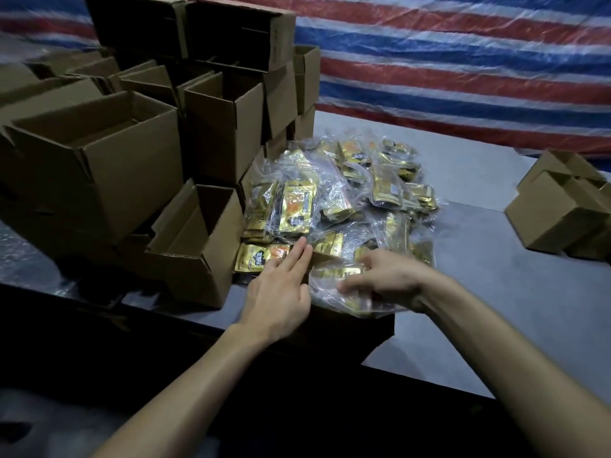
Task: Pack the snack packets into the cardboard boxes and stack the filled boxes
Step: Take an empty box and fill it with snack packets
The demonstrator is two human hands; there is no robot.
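Grey table point(479, 292), striped red-white-blue tarp point(463, 61) hung behind. Open cardboard boxes point(132, 153) stacked at left; small boxes point(558, 209) at the right edge. Gold snack packets point(330, 200) heaped mid-table, just beside the stack. Left hand point(281, 292) flat on the heap, fingers straight and together. Right hand point(386, 279) curled, pinching a clear bag point(334, 292) of packets.

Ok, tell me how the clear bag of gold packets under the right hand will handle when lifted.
The clear bag looks thin and crinkled, so it will probably sag. Its glossy film may slip in the fingers. Loose packets inside would likely shift.
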